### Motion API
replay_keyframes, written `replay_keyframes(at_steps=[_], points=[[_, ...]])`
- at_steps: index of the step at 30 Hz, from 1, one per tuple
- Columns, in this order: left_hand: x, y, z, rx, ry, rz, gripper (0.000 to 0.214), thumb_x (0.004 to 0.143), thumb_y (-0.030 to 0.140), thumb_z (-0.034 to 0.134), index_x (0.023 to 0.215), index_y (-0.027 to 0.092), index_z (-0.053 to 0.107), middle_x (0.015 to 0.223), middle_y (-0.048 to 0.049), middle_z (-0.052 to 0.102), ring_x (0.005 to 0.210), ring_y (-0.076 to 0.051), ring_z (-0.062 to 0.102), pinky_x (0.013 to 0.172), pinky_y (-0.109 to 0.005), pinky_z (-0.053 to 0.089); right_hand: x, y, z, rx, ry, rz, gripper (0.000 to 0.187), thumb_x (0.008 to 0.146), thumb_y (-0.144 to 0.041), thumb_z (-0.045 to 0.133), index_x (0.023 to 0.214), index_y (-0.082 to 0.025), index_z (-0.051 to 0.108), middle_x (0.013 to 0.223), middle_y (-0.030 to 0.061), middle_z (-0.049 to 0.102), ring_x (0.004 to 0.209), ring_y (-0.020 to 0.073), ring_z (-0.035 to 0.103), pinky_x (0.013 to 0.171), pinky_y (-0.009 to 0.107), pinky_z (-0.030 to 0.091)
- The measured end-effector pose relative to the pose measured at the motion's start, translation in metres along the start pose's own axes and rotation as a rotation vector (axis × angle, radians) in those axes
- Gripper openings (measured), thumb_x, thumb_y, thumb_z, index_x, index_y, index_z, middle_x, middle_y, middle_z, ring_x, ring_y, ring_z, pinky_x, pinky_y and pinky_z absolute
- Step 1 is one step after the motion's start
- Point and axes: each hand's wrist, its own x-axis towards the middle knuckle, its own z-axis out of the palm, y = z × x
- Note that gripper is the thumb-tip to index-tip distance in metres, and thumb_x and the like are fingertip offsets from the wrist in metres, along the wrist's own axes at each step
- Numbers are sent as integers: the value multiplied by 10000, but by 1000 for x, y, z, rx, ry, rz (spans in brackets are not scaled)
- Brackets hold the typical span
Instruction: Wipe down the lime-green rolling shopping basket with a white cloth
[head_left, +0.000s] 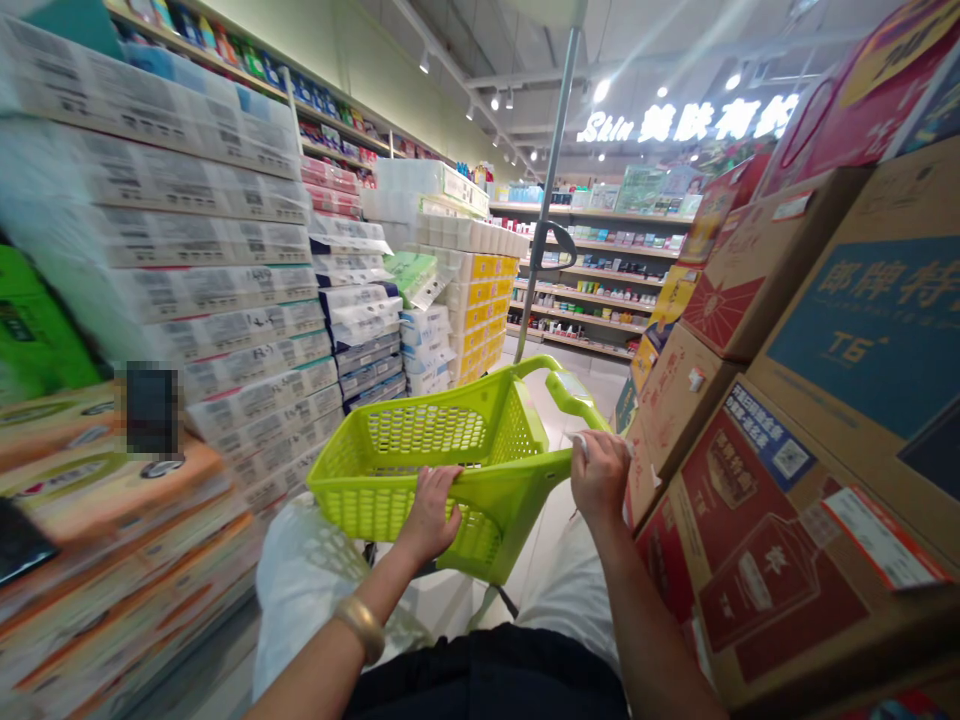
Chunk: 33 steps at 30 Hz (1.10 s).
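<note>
- Basket [420, 435], lime plastic mesh, is looking light and stiff, with its rim offering the firmest hold.
- Left hand [431, 512] is clamping its fingers over the near rim; right hand [600, 478] is gripping the side rim, fingers closed.

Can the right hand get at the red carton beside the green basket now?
Probably yes: the right hand grips the green basket rim close to the red carton, with nothing between them.

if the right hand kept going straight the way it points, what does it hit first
Probably the green handle of the basket, which loops just ahead of the right hand at the rim. Boxes stand close on its right, but off that line. Depth is hard to judge.
</note>
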Motion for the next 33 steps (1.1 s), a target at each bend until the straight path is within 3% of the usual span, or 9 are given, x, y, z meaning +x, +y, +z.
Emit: replay_keyframes(at_steps=[3,7,10,13,18,21,24,29,33], points=[[0,-2,3,6,13,-2,509,717,143,465,1223,196,463,1162,-99,586,1141,-276,511,1115,-570,241,-9,-15,10,-2,-5,18,238,926,-217,454,902,-199,690,914,63,657,958,222,512,1018,416,293],[-2,-7,9,19,39,1,507,716,153,465,1222,195,464,1153,-99,586,1141,-280,514,1111,-567,249,-33,-53,29,75,-153,-79,211,902,-181,488,971,-231,681,951,45,654,1026,217,507,1050,398,249],[-2,-9,9,22,39,14,508,721,155,460,1227,192,461,1156,-100,584,1143,-276,510,1114,-565,244,-38,-63,31,113,-210,-117,208,902,-174,503,997,-238,676,974,34,660,1037,203,513,1050,368,252],[-1,-6,5,14,18,22,508,730,153,454,1237,187,456,1164,-101,584,1142,-272,508,1115,-564,245,-27,-45,19,87,-186,-105,218,926,-200,476,983,-231,683,962,35,666,1015,200,521,1037,369,263],[0,-1,-1,-10,-3,10,521,720,143,464,1238,194,465,1168,-96,588,1141,-273,509,1113,-567,247,3,6,-3,6,-25,-18,272,945,-254,432,903,-194,694,911,69,661,918,218,516,919,362,356],[0,-1,0,-8,2,5,518,720,144,467,1236,193,467,1165,-95,589,1142,-275,510,1116,-571,240,8,14,-4,20,24,27,280,942,-243,421,892,-181,690,892,81,651,908,223,518,891,360,384],[0,-1,1,8,17,4,512,716,145,470,1226,194,476,1159,-97,591,1140,-277,513,1114,-567,251,-4,-6,9,1,-4,12,252,925,-209,436,894,-194,685,893,71,646,936,228,511,992,405,327],[-1,-2,2,18,18,9,507,717,148,468,1223,191,481,1162,-100,590,1146,-279,512,1111,-565,258,-40,-61,38,68,-174,-112,215,877,-153,506,994,-223,673,971,47,648,1040,226,490,1073,404,255],[-1,-4,3,9,14,11,504,723,149,464,1225,191,478,1161,-99,588,1144,-277,510,1108,-565,259,-47,-70,40,118,-242,-167,214,872,-147,529,1009,-227,673,1003,37,655,1063,213,499,1075,373,267]])
